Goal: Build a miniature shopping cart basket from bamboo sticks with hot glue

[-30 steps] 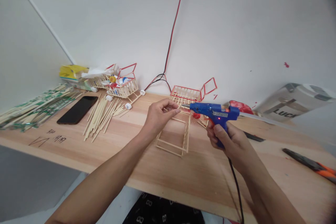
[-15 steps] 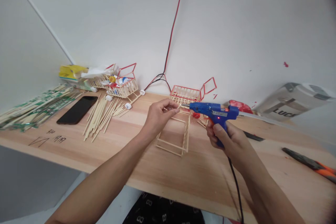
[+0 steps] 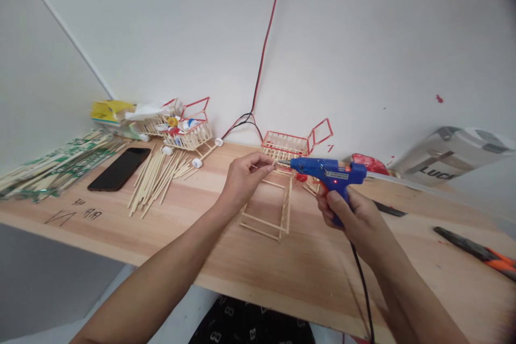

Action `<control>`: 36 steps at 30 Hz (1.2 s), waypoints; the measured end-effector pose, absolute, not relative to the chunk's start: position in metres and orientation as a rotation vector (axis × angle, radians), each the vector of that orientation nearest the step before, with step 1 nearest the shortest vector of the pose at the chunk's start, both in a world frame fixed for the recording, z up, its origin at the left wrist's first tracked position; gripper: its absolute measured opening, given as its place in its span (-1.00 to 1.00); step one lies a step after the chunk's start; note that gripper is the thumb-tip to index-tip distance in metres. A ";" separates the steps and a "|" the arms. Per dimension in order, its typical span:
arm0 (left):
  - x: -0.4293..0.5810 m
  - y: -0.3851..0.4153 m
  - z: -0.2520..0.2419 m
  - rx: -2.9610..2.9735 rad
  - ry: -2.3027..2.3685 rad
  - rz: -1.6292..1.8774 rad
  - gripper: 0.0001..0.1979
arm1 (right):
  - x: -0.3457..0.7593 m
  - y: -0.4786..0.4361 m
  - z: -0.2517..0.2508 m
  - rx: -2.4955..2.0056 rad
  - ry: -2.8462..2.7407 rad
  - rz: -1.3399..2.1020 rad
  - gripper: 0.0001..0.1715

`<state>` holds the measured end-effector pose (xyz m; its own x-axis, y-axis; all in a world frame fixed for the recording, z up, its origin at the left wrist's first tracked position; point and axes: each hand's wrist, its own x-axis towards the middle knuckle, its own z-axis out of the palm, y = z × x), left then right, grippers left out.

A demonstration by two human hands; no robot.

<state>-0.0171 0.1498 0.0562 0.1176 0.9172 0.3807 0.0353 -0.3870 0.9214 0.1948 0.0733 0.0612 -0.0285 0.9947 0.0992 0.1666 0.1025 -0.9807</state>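
My right hand [image 3: 355, 212] is wrapped round the handle of a blue hot glue gun [image 3: 318, 165], which points left with a small red light lit on its side. Its nozzle meets the fingertips of my left hand [image 3: 250, 174], where thumb and index finger pinch a short wooden stick [image 3: 276, 164]; most of that stick is hidden by the fingers. Below and between both hands, a box-shaped frame of wooden sticks [image 3: 262, 233] rests on the table, partly covered by my left hand and wrist.
Loose wooden sticks [image 3: 151, 183], a black phone [image 3: 119, 169] and packaged sticks [image 3: 60, 164] lie to the left. Small stick carts [image 3: 187, 137] and a red-rimmed one [image 3: 284, 142] stand by the wall. Pliers [image 3: 463, 244] lie at right; a black cord [image 3: 363, 279] trails from the gun.
Almost nothing differs; both hands, the glue gun and the frame keep their places, with the nozzle still at my left fingertips.
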 end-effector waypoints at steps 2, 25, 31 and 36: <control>-0.017 0.150 0.056 1.576 0.969 1.380 -0.88 | 0.195 0.073 0.061 -1.244 -1.397 1.069 -0.56; -0.018 0.147 0.057 1.723 0.954 1.372 -0.87 | 0.196 0.075 0.061 -1.243 -1.380 1.053 -0.57; -0.018 0.150 0.055 1.698 0.936 1.372 -0.87 | 0.198 0.075 0.059 -1.253 -1.372 1.058 -0.58; -0.018 0.151 0.055 1.673 0.909 1.378 -0.88 | 0.200 0.075 0.058 -1.244 -1.377 1.066 -0.57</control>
<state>-0.0181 0.1507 0.0546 0.1598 0.8859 0.4354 0.0518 -0.4480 0.8925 0.1997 0.0746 0.0584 -0.0190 0.9952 0.0959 0.1560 0.0977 -0.9829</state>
